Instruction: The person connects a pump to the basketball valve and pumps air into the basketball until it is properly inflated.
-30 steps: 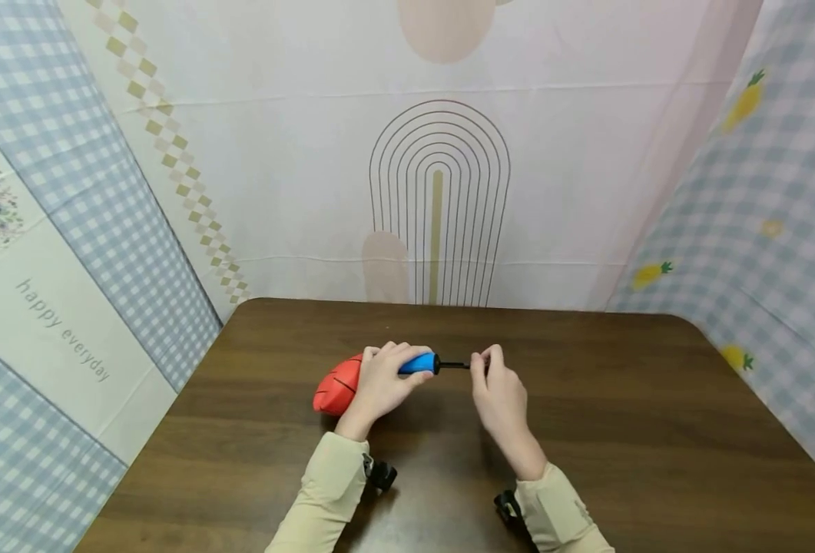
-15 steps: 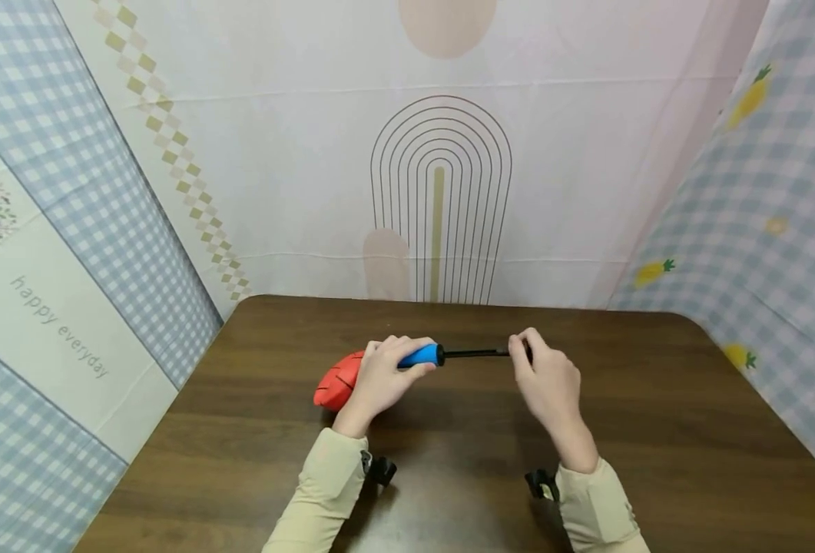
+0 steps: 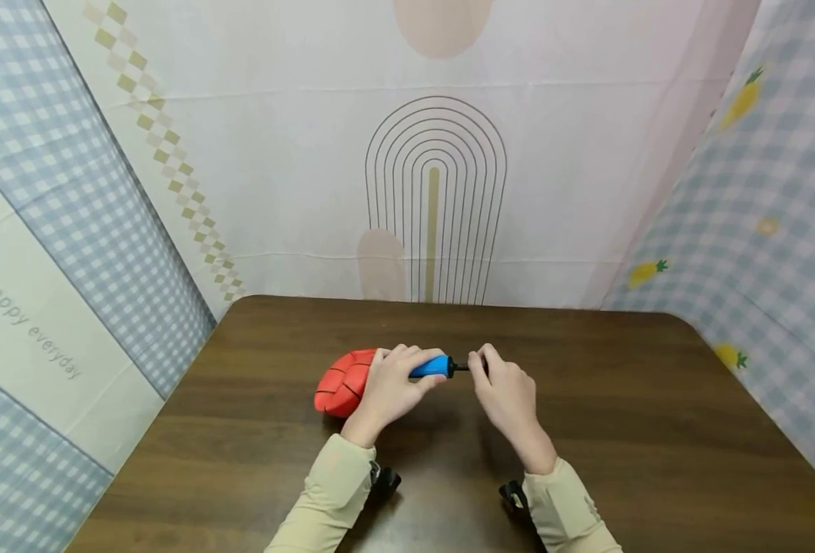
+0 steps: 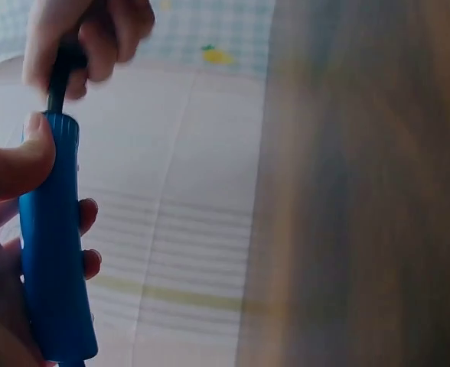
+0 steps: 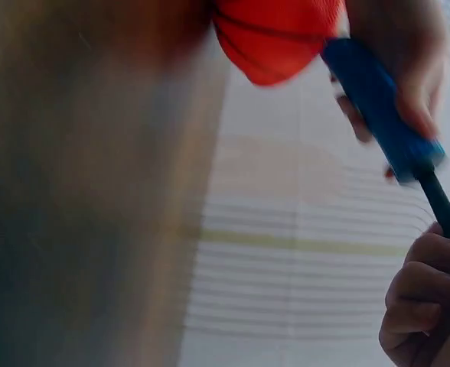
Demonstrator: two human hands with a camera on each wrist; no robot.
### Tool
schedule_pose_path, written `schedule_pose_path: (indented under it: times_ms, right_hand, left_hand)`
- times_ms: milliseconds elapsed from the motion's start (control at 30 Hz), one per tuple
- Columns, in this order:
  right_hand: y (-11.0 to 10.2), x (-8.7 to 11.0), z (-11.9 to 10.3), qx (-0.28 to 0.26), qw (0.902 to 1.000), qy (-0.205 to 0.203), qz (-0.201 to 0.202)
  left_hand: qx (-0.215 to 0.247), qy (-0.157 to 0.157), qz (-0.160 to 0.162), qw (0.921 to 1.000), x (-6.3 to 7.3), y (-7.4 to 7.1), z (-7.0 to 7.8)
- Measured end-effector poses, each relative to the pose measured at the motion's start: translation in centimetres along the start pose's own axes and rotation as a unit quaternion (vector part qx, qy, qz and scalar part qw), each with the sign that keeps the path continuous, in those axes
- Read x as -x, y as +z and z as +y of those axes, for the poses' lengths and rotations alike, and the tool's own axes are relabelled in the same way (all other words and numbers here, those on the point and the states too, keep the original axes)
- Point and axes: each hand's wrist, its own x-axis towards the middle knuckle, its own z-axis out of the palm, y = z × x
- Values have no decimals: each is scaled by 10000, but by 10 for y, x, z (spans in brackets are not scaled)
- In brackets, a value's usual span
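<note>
A blue hand pump [image 3: 432, 367] lies sideways in my left hand [image 3: 395, 384], whose fingers and thumb wrap its barrel, as the left wrist view shows closely. At the barrel's right end, a short length of black rod [image 3: 461, 367] sticks out. My right hand [image 3: 507, 392] grips the black handle at the end of that rod, its fingers curled round it. Left of the pump, a soft red ball [image 3: 343, 382] with black lines looks creased and only partly filled. The left hand covers the side of the ball nearest the pump.
Both hands are over a dark brown wooden table [image 3: 628, 430]. A white patterned cloth [image 3: 296, 169] hangs behind its far edge, with checked cloths at left and right. Each sleeve carries a small black wrist camera [image 3: 385, 485].
My right hand drew the handle out to the right, then pushed it back toward the left hand, so less rod shows now. The ball has turned slightly and shows more lines.
</note>
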Motion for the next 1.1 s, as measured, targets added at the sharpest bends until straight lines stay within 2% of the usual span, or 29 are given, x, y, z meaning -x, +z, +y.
schedule_pose_path:
  times_ms: [100,200,367,567,700,833,967,1033,1100]
  right_hand:
    - [-16,-3,9,18,9998,13,201]
    - [-21,-2,14,-108,9986,238,454]
    - [-2,5,0,-328,9966,403,632]
    - [14,10,-16,-477,9976,89,496]
    - [4,7,-8,-102,9994,-120,295]
    - [-19,0,5,65,9985,-70,542]
    - [-30,-3,10,-217,9981,201,543]
    - [-24,-1,6,-703,9962,332,389]
    - [-11,2,-4,-1224,9907,317,494]
  left_hand:
    - [59,-229,56,9997,0,-9,-9]
    - [116,-371,127,9992,2,-10,-12]
    - [-49,-225,239,9994,7,3,-1]
    - [289,-118,255,9992,9,15,14]
    - [21,70,140,9999,6,9,11]
    - [-87,-121,111,9998,2,-5,1]
    - [59,-368,65,9993,0,-14,-6]
    - [52,-298,107,9995,2,-13,-3]
    - [-15,-193,245,9995,4,-10,1]
